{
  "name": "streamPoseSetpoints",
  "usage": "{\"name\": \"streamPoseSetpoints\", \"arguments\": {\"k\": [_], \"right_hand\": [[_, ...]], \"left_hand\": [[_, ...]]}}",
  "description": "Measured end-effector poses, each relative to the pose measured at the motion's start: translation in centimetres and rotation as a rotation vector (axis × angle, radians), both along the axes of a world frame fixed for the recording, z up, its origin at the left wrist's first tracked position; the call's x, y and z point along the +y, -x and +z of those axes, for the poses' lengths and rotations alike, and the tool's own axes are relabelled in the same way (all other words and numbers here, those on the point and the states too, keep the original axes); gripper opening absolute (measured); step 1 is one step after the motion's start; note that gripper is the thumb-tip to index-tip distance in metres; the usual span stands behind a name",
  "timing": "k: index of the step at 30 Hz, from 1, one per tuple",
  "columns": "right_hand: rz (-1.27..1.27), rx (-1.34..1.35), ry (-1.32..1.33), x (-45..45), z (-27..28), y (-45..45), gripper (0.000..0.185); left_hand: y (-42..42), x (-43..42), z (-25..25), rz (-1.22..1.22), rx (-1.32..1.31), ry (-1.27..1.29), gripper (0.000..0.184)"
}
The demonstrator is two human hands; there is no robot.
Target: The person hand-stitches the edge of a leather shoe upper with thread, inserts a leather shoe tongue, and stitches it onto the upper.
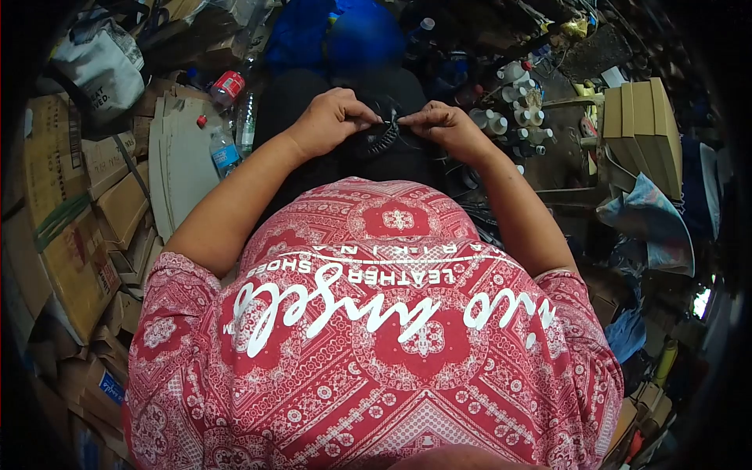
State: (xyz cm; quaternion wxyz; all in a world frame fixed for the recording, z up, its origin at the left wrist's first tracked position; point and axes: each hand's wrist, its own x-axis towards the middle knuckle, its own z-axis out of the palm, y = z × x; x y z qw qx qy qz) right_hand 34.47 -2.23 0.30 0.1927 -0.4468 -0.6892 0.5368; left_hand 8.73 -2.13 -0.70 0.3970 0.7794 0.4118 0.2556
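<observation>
A dark coiled cord [383,141] with a small dark piece at its top lies over my dark-trousered lap. My left hand [337,117] pinches one side of that small piece between thumb and fingertips. From the other side, my right hand [448,128] pinches it too, with the fingertips pointing inward. The two hands are a short distance apart, and the coil hangs between and below them. What exactly the fingertips grip is too small to make out. A blue bundle [301,35] is beyond my knees.
Plastic bottles [225,153] and flattened cardboard [59,211] are at the left, with a white bag [98,66] above. Several white bottles [521,98] stand at the right, near stacked tan boxes [644,129] and a bluish sheet [650,219].
</observation>
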Motion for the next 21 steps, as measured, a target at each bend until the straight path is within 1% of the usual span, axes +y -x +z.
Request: {"name": "streamPoseSetpoints", "arguments": {"k": [3,10,12,13,15,19,21], "right_hand": [[0.019,-0.007,0.044,0.3,-0.1,-0.2,0.03],[0.019,0.016,0.053,0.2,-0.4,-0.1,0.03],[-0.041,0.026,0.039,-0.2,-0.7,0.2,0.029],[-0.041,0.027,0.039,-0.4,-1.0,0.3,0.029],[-0.099,0.045,-0.058,-1.0,-1.5,0.4,0.029],[-0.13,0.022,-0.121,-1.9,-1.0,1.0,0.029],[-0.156,-0.02,-0.161,-2.0,-0.6,1.1,0.028]], "left_hand": [[0.2,0.3,0.0,-0.021,-0.012,0.022,0.019],[-0.2,0.4,0.0,-0.028,-0.021,0.079,0.018],[-0.5,0.0,-0.2,0.066,-0.118,0.203,0.013],[-0.6,-0.3,-0.1,0.066,-0.117,0.204,0.013],[-1.0,-0.9,0.1,0.141,-0.135,0.227,0.01],[-1.5,-2.2,0.9,0.2,-0.066,0.193,0.012],[-1.5,-2.4,1.1,0.184,-0.006,0.104,0.014]]}}
